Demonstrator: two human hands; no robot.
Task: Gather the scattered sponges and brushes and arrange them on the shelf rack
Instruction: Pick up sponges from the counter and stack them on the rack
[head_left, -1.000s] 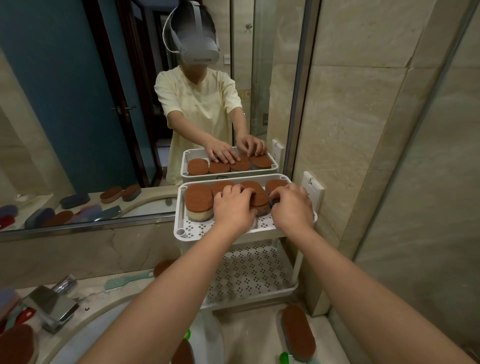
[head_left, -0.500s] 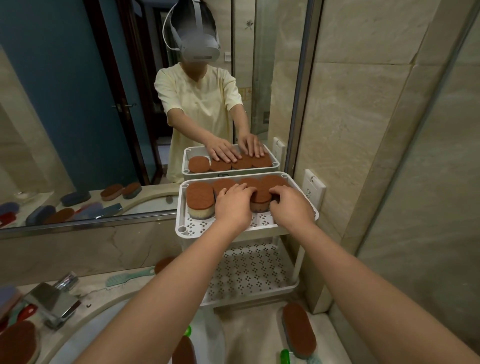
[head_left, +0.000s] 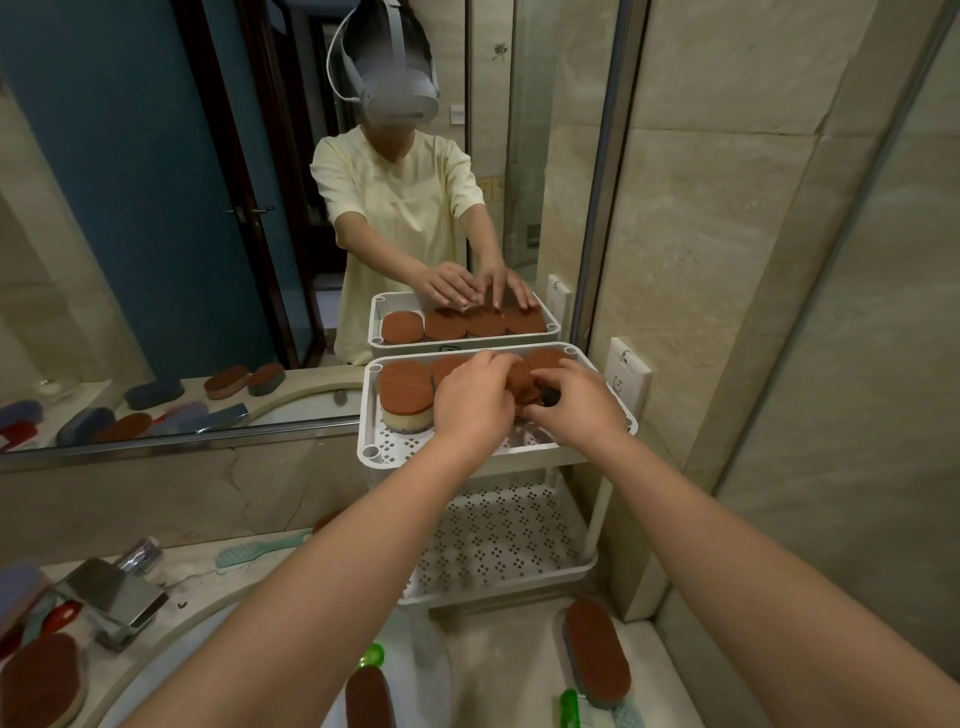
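Marble bathroom corner: sponges being packed on the shelf rack's (head_left: 370, 451) top tier.
Left hand (head_left: 475, 402) and right hand (head_left: 576, 408), close together, press on brown-topped sponges (head_left: 406, 391), probably nudging them into a tight row; more sponges (head_left: 597, 652) and a green brush (head_left: 260, 550) wait on the bench (head_left: 498, 670).

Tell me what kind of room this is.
Most likely a bathroom: a large wall mirror hangs above a marble counter, a chrome faucet stands by a rounded sink rim, and the walls are tiled in stone.
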